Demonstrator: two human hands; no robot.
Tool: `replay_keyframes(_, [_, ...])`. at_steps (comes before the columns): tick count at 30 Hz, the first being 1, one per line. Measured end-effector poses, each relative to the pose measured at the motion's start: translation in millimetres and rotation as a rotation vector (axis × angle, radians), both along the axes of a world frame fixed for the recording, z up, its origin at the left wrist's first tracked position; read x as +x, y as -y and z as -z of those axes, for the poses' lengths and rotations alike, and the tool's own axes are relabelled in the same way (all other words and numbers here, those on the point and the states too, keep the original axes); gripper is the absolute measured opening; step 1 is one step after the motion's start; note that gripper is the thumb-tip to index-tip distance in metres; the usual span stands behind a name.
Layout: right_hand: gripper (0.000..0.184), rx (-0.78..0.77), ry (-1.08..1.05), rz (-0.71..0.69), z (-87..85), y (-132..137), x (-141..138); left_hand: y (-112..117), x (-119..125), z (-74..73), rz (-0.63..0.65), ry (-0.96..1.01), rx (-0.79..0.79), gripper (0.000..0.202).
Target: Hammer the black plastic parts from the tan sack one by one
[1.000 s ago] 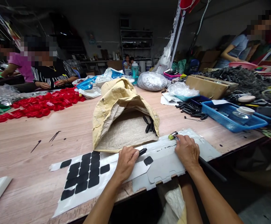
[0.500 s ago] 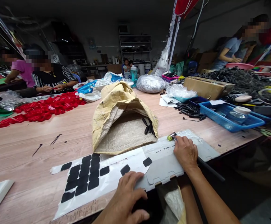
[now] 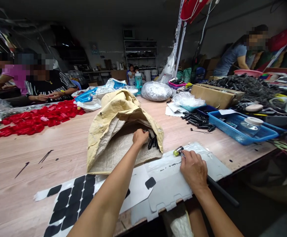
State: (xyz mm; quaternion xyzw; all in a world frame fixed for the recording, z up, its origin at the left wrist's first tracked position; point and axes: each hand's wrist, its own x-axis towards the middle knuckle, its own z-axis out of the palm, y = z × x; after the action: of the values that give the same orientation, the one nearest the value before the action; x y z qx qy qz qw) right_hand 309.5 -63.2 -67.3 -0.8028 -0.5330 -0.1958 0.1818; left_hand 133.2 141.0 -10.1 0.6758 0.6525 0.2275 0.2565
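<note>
My left hand (image 3: 141,137) reaches into the mouth of a yellow woven sack (image 3: 96,141), its fingers closed on one of several slim black parts (image 3: 153,142) lying inside. Its forearm crosses a white sheet with rows of black rounded square pads (image 3: 75,194). My right hand (image 3: 194,168) is closed around a hammer (image 3: 178,151) with a yellow-green and metal head. The hammer's dark handle comes out beyond the wrist and hangs past the table edge. Beneath this hand lies a grey-white board (image 3: 165,194).
Red pieces (image 3: 42,120) are heaped at the left. On the right are a blue basket (image 3: 242,131) with a jar, loose black parts (image 3: 199,121) and a cardboard box (image 3: 214,94). Two people sit at far left; another person (image 3: 232,59) bends over a pink basin.
My left hand has moved from the table's front edge up into the sack and closed at the black parts. My right hand stays on the hammer. The view has shifted slightly.
</note>
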Motion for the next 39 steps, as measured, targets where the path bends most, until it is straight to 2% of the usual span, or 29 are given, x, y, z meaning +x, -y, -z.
replay_keyframes(3, [0.022,-0.001,-0.012,-0.01,-1.0,-0.9,0.3,-15.4,16.5,6.0,-0.054,-0.037,-0.057,0.026])
replay_keyframes(5, [0.022,0.002,-0.019,-0.012,-1.2,-1.1,0.8,-20.6,18.7,5.7,-0.07,-0.043,-0.075,0.025])
replay_keyframes(9, [0.022,-0.001,-0.024,-0.008,-1.4,-1.2,1.4,-14.2,-1.5,-3.9,-0.036,0.005,-0.047,0.02])
replay_keyframes(12, [0.023,-0.006,-0.032,0.011,-2.6,0.1,-0.6,18.4,-32.6,-13.1,0.059,0.079,0.011,0.019])
replay_keyframes(15, [0.024,0.004,-0.025,0.062,-2.9,3.9,-2.9,74.2,-66.3,-15.3,0.221,0.152,0.037,0.019])
replay_keyframes(17, [0.024,0.006,-0.018,0.082,-1.8,7.1,-2.4,113.3,-85.2,-10.4,0.306,0.161,0.049,0.016])
replay_keyframes(19, [0.023,-0.001,-0.027,0.081,-0.8,9.6,0.5,144.6,-98.7,-1.0,0.312,0.138,0.04,0.015])
replay_keyframes(22, [0.022,-0.021,-0.069,0.054,-3.1,13.1,5.3,169.4,-108.7,16.0,0.315,0.118,0.05,0.015])
replay_keyframes(26, [0.025,0.084,-0.239,-0.078,-14.6,23.5,-3.2,173.6,-110.4,31.6,0.35,0.138,0.15,0.013])
replay_keyframes(29, [0.026,0.215,-0.466,-0.339,-21.5,35.5,-25.6,171.6,-109.8,35.9,0.353,0.15,0.176,0.013])
replay_keyframes(32, [0.027,0.2,-0.612,-0.544,-23.0,44.6,-52.0,170.6,-109.9,37.7,0.354,0.156,0.185,0.013])
replay_keyframes(35, [0.027,0.148,-0.623,-0.594,-24.3,48.1,-71.6,170.1,-110.1,37.8,0.353,0.169,0.181,0.014])
replay_keyframes(39, [0.028,0.173,-0.559,-0.617,-31.8,47.2,-86.6,169.7,-108.6,33.9,0.323,0.194,0.133,0.016])
